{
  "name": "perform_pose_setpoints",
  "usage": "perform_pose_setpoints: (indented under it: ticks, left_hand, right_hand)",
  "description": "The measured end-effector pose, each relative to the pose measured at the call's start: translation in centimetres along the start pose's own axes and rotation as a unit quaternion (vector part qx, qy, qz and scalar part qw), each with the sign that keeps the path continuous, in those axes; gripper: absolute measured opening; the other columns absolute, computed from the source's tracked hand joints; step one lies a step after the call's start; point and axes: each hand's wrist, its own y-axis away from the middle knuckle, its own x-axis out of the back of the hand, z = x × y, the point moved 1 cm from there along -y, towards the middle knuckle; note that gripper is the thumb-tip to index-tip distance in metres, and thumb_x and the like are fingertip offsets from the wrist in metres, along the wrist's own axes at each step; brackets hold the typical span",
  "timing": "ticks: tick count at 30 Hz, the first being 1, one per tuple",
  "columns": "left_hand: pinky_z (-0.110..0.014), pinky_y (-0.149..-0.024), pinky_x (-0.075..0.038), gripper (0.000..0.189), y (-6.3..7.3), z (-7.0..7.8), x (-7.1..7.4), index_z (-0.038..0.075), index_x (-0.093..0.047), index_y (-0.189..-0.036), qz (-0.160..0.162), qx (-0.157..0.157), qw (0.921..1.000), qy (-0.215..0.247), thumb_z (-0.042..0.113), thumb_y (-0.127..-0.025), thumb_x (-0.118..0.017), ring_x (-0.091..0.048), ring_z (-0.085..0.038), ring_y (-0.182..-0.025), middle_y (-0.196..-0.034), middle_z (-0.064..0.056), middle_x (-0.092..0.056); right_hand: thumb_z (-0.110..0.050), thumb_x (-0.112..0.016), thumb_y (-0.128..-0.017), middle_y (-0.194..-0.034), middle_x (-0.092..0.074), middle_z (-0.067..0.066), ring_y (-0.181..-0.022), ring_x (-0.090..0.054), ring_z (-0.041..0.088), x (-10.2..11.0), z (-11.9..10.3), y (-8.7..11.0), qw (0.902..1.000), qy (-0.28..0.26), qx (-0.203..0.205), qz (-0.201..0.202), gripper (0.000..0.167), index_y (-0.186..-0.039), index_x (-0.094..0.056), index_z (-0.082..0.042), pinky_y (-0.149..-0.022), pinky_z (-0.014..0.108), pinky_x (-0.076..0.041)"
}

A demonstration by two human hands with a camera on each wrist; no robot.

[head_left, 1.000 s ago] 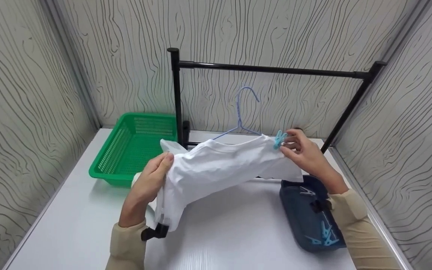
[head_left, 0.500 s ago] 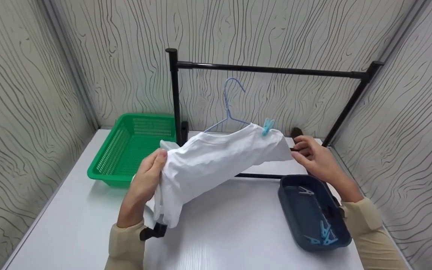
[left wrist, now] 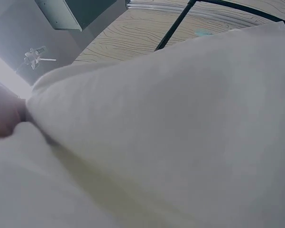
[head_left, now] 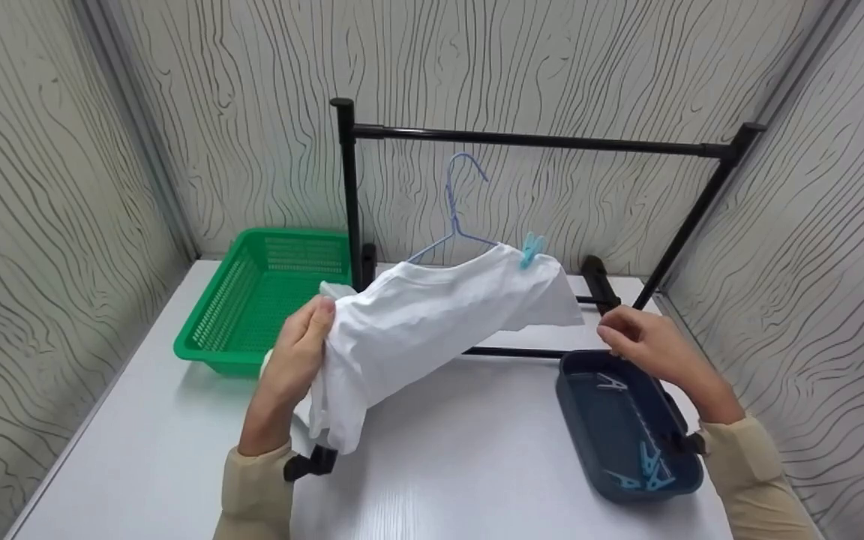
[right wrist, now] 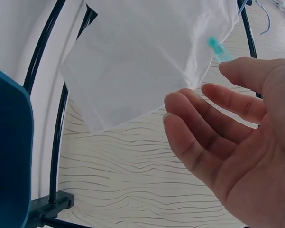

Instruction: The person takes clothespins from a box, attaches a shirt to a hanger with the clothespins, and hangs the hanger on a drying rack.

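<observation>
Head cam: L hand [head_left: 295, 349] pinching white fabric T-shirt [head_left: 424, 322], long axis running far-right; R hand [head_left: 653, 343] relaxed, empty, nr shirt's right end.

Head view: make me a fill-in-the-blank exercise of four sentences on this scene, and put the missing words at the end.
1. The left hand grips a shirt whose colour is ____.
2. The right hand, near the dark blue bin, holds ____.
3. From the person's side, the green basket stands to the ____ of that bin.
4. The clothes rack has bars coloured ____.

Missing words: white; nothing; left; black.
</observation>
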Motion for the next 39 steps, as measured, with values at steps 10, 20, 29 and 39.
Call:
perform_pose_setpoints:
  ticks: [10, 20, 29, 39]
  left_hand:
    - [-0.028, -0.062, -0.049, 0.032, -0.4, -0.4, -0.2, -0.005, -0.056, -0.097, 0.021, -0.009, 0.9996, -0.017, 0.020, -0.107, -0.039, -0.059, -0.014, -0.068, -0.078, -0.005, -0.054]
    - [-0.028, -0.063, -0.049, 0.031, -0.3, -0.5, -0.1, -0.003, -0.056, -0.097, 0.024, 0.003, 0.9996, -0.014, 0.021, -0.107, -0.040, -0.059, -0.014, -0.070, -0.078, -0.005, -0.054]
    - [-0.027, -0.063, -0.048, 0.031, -0.4, -0.7, -0.2, -0.002, -0.053, -0.094, 0.027, 0.010, 0.9995, -0.011, 0.021, -0.107, -0.039, -0.058, -0.015, -0.069, -0.078, -0.005, -0.052]
    - [-0.027, -0.067, -0.047, 0.031, -0.6, -0.7, -0.4, -0.002, -0.054, -0.097, 0.017, 0.015, 0.9996, -0.019, 0.022, -0.107, -0.037, -0.056, -0.016, -0.075, -0.081, -0.006, -0.051]
  right_hand:
    - [-0.032, -0.058, -0.099, -0.086, -0.067, 0.004, -0.066, -0.063, 0.011, -0.8, 2.8, 1.3, 0.9958, -0.013, -0.062, -0.066, 0.025, -0.105, -0.065, -0.008, -0.056, 0.026, -0.051]
    - [-0.032, -0.059, -0.099, -0.082, -0.065, 0.005, -0.066, -0.062, 0.019, -1.9, 5.6, 2.7, 0.9874, -0.027, -0.105, -0.115, 0.030, -0.105, -0.063, -0.003, -0.054, 0.029, -0.051]
    - [-0.031, -0.060, -0.098, -0.076, -0.062, 0.002, -0.060, -0.058, 0.016, -3.1, 6.8, 4.4, 0.9832, -0.002, -0.122, -0.136, 0.027, -0.103, -0.064, -0.005, -0.051, 0.030, -0.047]
    - [-0.027, -0.062, -0.096, -0.069, -0.057, 0.001, -0.051, -0.051, 0.012, -4.6, 8.0, 6.4, 0.9820, 0.015, -0.118, -0.147, 0.019, -0.095, -0.063, -0.008, -0.045, 0.030, -0.044]
